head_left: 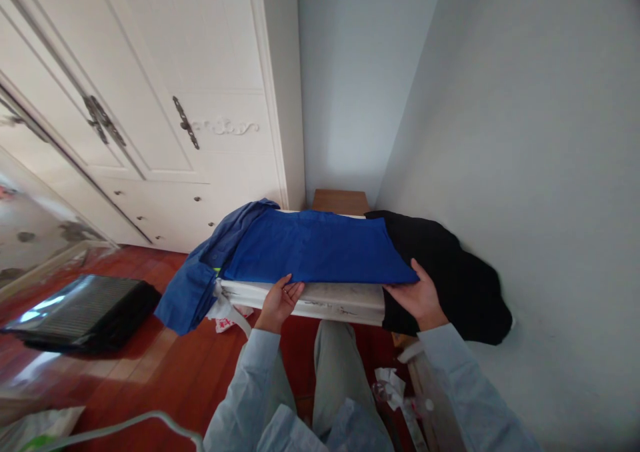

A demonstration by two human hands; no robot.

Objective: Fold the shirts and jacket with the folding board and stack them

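A smooth blue cloth (320, 245), seemingly a folded garment, lies flat across a narrow white bench (345, 305). My left hand (281, 300) is at the middle of its front edge, thumb and fingers closed on the hem. At the front right corner, my right hand (421, 297) pinches the cloth, thumb on top and fingers beneath. A darker blue garment (193, 282) hangs over the bench's left end, touching the cloth. Black fabric (450, 272) covers the right end, beside my right hand.
A white wardrobe (225, 59) stands at the back left, and a grey wall (550, 172) closes the right side. A wooden box (340, 202) sits behind the bench. On the red floor (180, 385) lies a plastic-wrapped black stack (85, 312). White scraps (393, 382) lie near my legs.
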